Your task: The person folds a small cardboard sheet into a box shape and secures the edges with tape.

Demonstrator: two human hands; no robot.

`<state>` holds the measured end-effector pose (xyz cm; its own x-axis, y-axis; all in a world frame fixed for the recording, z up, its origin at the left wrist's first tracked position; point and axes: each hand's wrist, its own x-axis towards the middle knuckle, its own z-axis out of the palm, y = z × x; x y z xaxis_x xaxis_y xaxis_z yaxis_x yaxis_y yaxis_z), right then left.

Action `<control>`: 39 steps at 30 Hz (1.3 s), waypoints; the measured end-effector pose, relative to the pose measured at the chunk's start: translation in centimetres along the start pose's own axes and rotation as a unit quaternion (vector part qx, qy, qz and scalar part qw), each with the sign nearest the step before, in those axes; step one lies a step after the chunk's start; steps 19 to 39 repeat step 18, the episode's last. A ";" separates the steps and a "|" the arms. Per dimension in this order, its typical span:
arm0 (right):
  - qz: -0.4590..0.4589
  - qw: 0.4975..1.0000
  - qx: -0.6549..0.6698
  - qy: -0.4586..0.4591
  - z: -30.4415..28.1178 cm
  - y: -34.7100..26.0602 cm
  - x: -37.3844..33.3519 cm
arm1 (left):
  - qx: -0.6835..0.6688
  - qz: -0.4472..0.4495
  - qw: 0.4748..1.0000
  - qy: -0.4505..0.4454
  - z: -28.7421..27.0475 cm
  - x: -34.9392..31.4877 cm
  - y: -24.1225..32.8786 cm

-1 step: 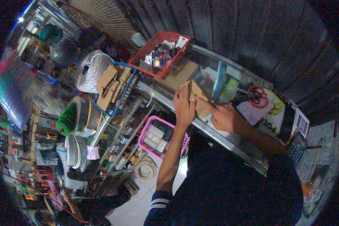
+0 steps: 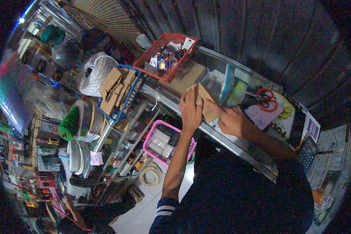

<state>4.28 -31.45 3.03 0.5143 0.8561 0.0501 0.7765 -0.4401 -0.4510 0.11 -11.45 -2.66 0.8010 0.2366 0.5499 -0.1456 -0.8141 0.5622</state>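
A folded piece of brown cardboard (image 2: 210, 112) lies at a slant over the glass-topped counter, between my two hands. My left hand (image 2: 191, 110) grips its left edge, fingers pressed together and pointing away from me. From the other side comes my right hand (image 2: 233, 121). Its index finger is stretched onto the cardboard face and the other fingers are curled in. The right thumb is mostly hidden, as is the cardboard's underside.
On the counter stand a red basket (image 2: 148, 55) of padlocks and a blue basket (image 2: 125, 114) of cardboard pieces. Red-handled scissors (image 2: 276, 104) lie right of my hands, with a calculator (image 2: 308, 151) beyond. Below is a pink basket (image 2: 146, 145). A person's arm (image 2: 75, 213) shows lower left.
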 end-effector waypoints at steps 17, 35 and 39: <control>0.213 0.824 0.522 0.050 0.4 1.8 -0.2 | 0.130 0.003 0.989 -0.074 -0.4 0.3 0.6; 0.298 0.751 0.589 -0.020 0.1 2.0 -0.2 | 0.130 0.007 0.988 -0.084 -0.8 0.4 0.5; 0.298 0.751 0.589 -0.020 0.1 2.0 -0.2 | 0.130 0.007 0.988 -0.084 -0.8 0.4 0.5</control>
